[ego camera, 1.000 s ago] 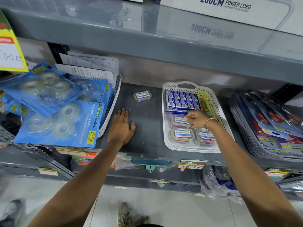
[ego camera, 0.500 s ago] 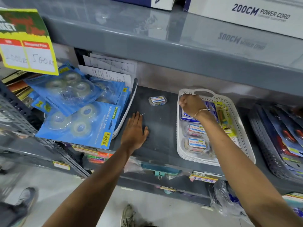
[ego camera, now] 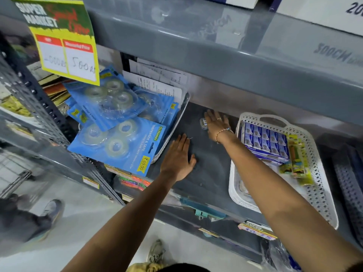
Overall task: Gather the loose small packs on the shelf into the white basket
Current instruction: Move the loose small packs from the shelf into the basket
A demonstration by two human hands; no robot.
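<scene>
One loose small clear pack [ego camera: 203, 123] with a blue and white label lies at the back of the dark shelf [ego camera: 210, 169]. My right hand [ego camera: 218, 124] lies spread over it with fingers apart, covering most of it; whether it grips the pack I cannot tell. My left hand [ego camera: 179, 158] rests flat and open on the shelf, nearer the front edge. The white basket [ego camera: 320, 185] stands to the right and holds blue boxes [ego camera: 265, 140], yellow-green packs [ego camera: 296, 158] and more small packs partly hidden under my right forearm.
A tray of blue tape packs [ego camera: 115, 138] and papers crowds the left. A grey upper shelf [ego camera: 216, 48] overhangs with a yellow price sign [ego camera: 64, 42]. A dark perforated basket [ego camera: 349, 185] sits far right. Below are price tags and a lower shelf; someone's shoes show on the floor.
My right hand left the white basket, moved left across the shelf and came down over the loose small pack. My left hand stayed flat on the shelf. The camera moved closer and tilted.
</scene>
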